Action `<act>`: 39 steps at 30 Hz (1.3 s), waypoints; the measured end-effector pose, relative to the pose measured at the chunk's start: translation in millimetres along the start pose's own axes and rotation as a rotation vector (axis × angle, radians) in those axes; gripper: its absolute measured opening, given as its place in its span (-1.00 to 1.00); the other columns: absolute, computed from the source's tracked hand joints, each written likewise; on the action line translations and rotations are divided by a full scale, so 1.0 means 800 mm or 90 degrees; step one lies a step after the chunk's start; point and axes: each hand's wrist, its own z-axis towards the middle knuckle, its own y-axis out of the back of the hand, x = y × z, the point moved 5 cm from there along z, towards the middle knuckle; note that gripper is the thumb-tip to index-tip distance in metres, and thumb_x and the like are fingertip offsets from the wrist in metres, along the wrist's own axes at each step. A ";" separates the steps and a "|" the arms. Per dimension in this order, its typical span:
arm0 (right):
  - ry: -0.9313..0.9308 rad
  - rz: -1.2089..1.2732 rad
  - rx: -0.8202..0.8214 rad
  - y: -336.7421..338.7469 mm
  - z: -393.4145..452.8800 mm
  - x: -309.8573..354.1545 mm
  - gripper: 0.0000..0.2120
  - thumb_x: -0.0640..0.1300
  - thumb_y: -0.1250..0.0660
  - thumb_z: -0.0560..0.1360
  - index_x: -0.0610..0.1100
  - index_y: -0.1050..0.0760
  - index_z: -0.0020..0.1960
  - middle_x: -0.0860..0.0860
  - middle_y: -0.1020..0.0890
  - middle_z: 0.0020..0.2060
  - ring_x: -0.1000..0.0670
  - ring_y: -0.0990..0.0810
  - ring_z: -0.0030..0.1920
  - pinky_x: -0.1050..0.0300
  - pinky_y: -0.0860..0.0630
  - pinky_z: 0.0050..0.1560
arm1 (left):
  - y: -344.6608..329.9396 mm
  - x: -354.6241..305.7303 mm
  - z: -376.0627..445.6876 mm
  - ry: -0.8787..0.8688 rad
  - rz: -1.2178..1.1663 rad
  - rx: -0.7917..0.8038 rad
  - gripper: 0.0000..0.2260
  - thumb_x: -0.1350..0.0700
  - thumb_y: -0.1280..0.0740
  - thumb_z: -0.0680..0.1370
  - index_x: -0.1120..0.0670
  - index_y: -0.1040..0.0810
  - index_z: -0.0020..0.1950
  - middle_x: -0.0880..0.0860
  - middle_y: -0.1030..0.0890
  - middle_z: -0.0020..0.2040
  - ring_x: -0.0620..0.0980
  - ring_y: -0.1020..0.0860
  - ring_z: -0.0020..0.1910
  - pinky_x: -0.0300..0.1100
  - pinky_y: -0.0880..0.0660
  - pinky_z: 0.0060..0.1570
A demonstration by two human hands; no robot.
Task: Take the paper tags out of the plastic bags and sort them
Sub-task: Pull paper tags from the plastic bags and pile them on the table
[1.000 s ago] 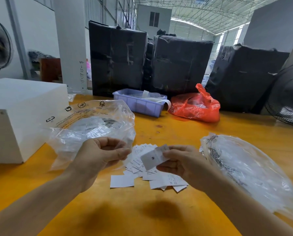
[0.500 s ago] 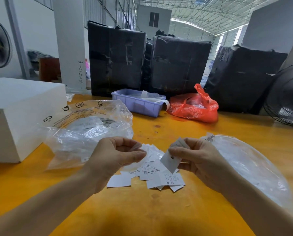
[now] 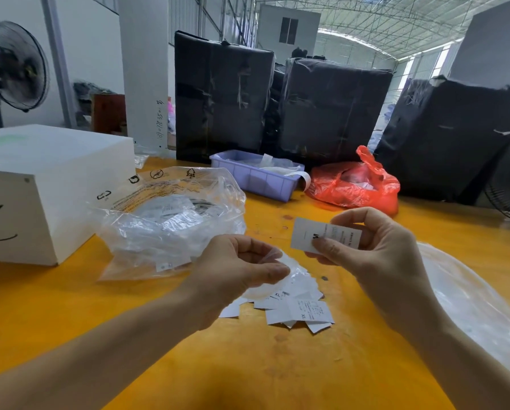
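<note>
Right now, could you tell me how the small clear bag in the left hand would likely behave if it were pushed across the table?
The small clear bag looks thin and crumpled, so it would probably fold rather than slide. It hangs limp from the left hand, suggesting it is very light. Its glossy film may be slippery.

Daylit warehouse hall, white pillar (image 3: 142,72), trussed translucent roof (image 3: 381,22).

1. Orange table (image 3: 277,365): the bearing surface, running across the whole view.
2. White box (image 3: 49,184): at 9 o'clock.
3. Clear plastic bag (image 3: 171,220): crumpled, at 10 o'clock, touching the box.
4. Pile of paper tags (image 3: 298,309): loose at centre, some marked XL.
5. Second clear bag (image 3: 470,303): at 3 o'clock.
6. Purple tray (image 3: 256,180): at 12 o'clock.
7. Red bag (image 3: 354,187): at 1 o'clock, just beside the tray.
</note>
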 end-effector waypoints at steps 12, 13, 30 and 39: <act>0.059 -0.157 0.009 -0.008 -0.003 -0.002 -0.75 -0.23 -0.54 0.31 0.01 -0.52 -0.17 0.07 -0.62 -0.27 0.05 -0.66 -0.24 0.07 -0.63 -0.30 | -0.006 0.001 0.001 0.006 0.008 0.014 -0.79 0.23 -0.53 0.31 0.09 -0.63 -0.10 0.00 -0.70 -0.22 -0.12 -0.64 -0.29 -0.26 -0.51 -0.22; 0.056 -0.158 0.012 -0.009 -0.003 -0.003 -0.75 -0.23 -0.54 0.31 0.01 -0.52 -0.17 0.07 -0.62 -0.27 0.06 -0.66 -0.24 0.06 -0.62 -0.30 | -0.007 0.001 0.001 0.007 0.011 0.016 -0.79 0.23 -0.53 0.31 0.10 -0.63 -0.10 0.01 -0.70 -0.22 -0.12 -0.64 -0.29 -0.26 -0.51 -0.22; -0.045 -0.251 0.205 -0.018 -0.005 -0.016 -0.82 -0.20 -0.45 0.42 0.04 -0.51 -0.11 0.01 -0.62 -0.24 0.08 -0.64 -0.27 0.09 -0.63 -0.24 | -0.015 0.003 0.005 -0.036 -0.009 0.048 -0.88 0.13 -0.44 0.35 0.14 -0.64 -0.16 0.07 -0.70 -0.25 -0.04 -0.67 -0.28 -0.24 -0.58 -0.21; -0.128 -0.162 0.243 -0.023 0.017 -0.023 -0.62 -0.31 -0.34 0.50 -0.06 -0.37 0.24 -0.10 -0.59 -0.12 0.08 -0.66 -0.24 0.20 -0.63 -0.21 | -0.027 0.004 0.025 -0.026 -0.079 -0.045 -0.85 0.07 -0.39 0.45 0.14 -0.65 -0.22 0.05 -0.66 -0.32 -0.05 -0.65 -0.29 -0.25 -0.61 -0.24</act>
